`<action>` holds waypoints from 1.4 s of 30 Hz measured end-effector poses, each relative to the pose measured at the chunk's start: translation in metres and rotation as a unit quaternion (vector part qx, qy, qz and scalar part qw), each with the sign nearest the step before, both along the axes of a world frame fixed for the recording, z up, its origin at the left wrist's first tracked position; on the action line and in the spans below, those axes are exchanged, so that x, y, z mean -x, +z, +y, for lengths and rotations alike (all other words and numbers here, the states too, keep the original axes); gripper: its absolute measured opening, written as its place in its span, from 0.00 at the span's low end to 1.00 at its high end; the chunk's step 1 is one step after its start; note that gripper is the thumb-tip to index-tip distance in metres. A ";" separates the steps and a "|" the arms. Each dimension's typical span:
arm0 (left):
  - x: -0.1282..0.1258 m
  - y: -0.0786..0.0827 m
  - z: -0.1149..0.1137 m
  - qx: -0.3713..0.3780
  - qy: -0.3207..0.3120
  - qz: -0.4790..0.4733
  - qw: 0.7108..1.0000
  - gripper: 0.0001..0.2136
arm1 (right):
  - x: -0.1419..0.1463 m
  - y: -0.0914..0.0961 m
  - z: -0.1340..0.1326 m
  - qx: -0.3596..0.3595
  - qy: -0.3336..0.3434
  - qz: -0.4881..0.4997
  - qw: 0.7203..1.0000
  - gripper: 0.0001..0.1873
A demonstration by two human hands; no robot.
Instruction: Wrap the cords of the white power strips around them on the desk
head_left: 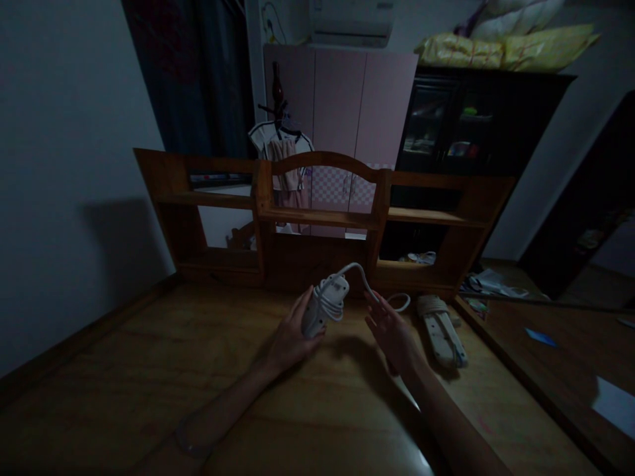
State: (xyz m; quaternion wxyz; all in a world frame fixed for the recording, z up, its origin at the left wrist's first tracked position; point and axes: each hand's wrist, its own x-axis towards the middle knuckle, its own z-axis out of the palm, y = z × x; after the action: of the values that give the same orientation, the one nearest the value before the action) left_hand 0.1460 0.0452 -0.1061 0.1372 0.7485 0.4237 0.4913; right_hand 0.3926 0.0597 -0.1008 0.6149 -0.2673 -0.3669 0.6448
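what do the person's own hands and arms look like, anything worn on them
Both the left hand and right hand are ungloved, and no sleeves show on either forearm. A thin, pale band, perhaps a bangle, circles the left forearm. It's too dim to make out finer details.

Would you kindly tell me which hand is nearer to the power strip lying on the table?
Right. The right hand is just to the left of that strip, apart from it; the left hand is farther left, holding the other strip.
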 end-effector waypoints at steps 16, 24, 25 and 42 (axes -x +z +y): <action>0.004 -0.014 0.018 0.070 0.093 -0.146 0.982 0.37 | 0.017 -0.001 0.001 0.065 0.096 -0.063 0.991 0.27; -0.002 -0.002 0.004 0.029 0.076 -0.099 0.992 0.39 | 0.045 -0.003 -0.030 -0.044 0.241 -0.315 0.917 0.23; -0.002 0.000 0.002 0.024 0.069 -0.092 0.993 0.39 | 0.047 -0.003 -0.033 -0.043 0.258 -0.312 0.913 0.23; -0.001 0.006 -0.016 -0.077 -0.056 0.053 0.994 0.41 | 0.038 -0.015 -0.006 0.004 0.023 -0.071 0.997 0.12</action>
State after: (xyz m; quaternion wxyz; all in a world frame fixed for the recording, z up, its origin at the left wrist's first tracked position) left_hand 0.1469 0.0289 -0.1005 0.0834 0.8045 0.3485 0.4736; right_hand 0.3544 0.0537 -0.1160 0.5711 -0.3060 -0.4129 0.6401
